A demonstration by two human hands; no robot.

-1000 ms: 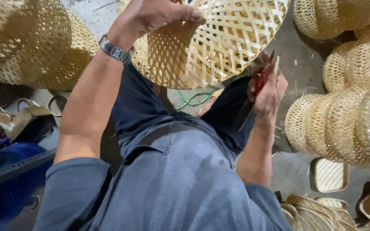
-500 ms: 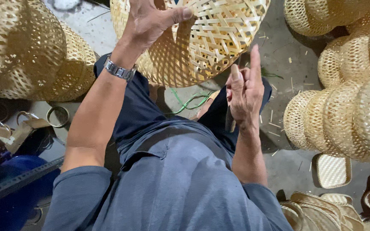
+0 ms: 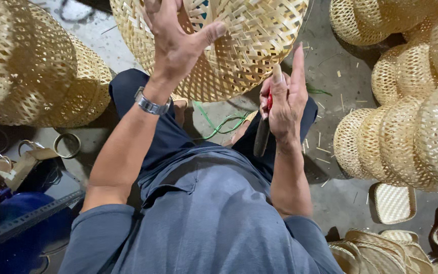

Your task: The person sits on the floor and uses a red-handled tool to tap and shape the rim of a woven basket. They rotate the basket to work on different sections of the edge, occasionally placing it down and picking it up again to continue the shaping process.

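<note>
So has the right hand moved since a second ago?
Yes. The right hand, holding the red-handled cutter, has opened its fingers and lifted toward the woven bamboo basket, away from the lap.

A seated person holds a large woven bamboo basket (image 3: pixel 229 45) at twelve o'clock. The left hand (image 3: pixel 176 40) presses flat against its side, fingers spread, a metal wristwatch (image 3: pixel 150 104) on the wrist. The right hand (image 3: pixel 285 99), at about one o'clock, grips red-handled cutters (image 3: pixel 264 127) with the forefinger raised beside the basket. Stacked bamboo baskets (image 3: pixel 406 137) stand at three o'clock, more (image 3: pixel 31 66) at ten, and green cord (image 3: pixel 219 124) lies on the floor between the knees.
</note>
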